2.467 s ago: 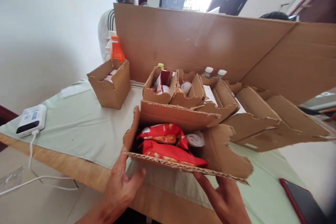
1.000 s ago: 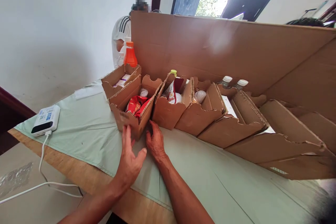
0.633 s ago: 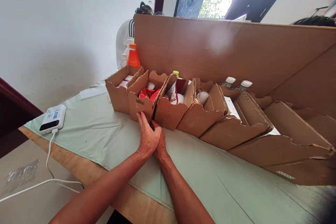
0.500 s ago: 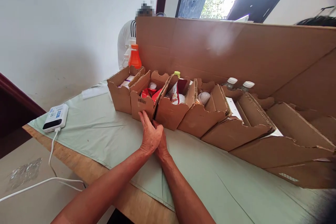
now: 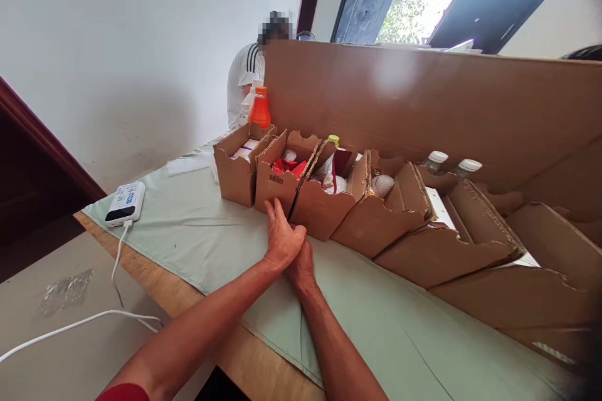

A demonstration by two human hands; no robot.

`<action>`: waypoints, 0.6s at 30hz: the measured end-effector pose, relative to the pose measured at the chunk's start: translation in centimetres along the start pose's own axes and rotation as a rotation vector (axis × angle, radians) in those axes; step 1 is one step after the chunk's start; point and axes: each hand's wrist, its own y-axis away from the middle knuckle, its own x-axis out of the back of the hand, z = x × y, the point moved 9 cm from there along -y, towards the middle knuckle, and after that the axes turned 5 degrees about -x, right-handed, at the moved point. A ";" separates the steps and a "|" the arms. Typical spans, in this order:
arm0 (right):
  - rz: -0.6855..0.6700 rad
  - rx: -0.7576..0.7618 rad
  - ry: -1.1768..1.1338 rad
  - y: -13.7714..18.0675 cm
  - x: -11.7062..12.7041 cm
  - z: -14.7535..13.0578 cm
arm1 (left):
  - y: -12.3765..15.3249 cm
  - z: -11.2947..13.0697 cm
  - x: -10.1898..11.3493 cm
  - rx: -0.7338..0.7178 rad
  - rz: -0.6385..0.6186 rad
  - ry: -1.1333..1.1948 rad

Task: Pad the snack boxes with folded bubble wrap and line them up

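Observation:
My left hand [image 5: 283, 239] reaches to the lower front of a cardboard box [image 5: 277, 194] that holds a red packet [image 5: 289, 166]. Its fingers are stretched out, with the tips at the box's front face. My right hand [image 5: 301, 268] is just beside and partly behind the left, near the foot of the same box; its fingers are mostly hidden. To the right stands a box [image 5: 320, 210] with a white and maroon packet [image 5: 328, 174] and something in white foam net. On the left, another box [image 5: 235, 182] holds a white carton [image 5: 245, 150].
More cardboard boxes [image 5: 399, 229] lean in a row to the right, before a tall cardboard panel [image 5: 399, 94]. An orange bottle [image 5: 260, 108] stands behind the left end. A white power bank [image 5: 125, 203] with a cable lies on the green cloth [image 5: 197, 232]. A person [image 5: 244, 69] is behind.
The camera view has turned, so the boxes, panel and power bank appear farther right and slightly lower. Both hands stay at the front of the same box.

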 end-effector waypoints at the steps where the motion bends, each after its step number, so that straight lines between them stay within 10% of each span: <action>1: 0.013 0.002 -0.011 0.0 0.2 -0.2 | -0.1 0.6 1.3 -0.044 0.018 -0.022; 9: 0.088 -0.002 -0.064 0.0 0.5 -0.1 | -9.6 3.5 15.1 -0.311 0.273 -0.480; 13: 0.078 0.015 -0.062 -0.1 0.5 -0.1 | -12.6 2.2 17.0 -0.345 0.205 -0.649; 18: 0.057 0.024 -0.047 0.0 0.4 -0.2 | -8.1 3.8 17.2 -0.519 0.157 -0.701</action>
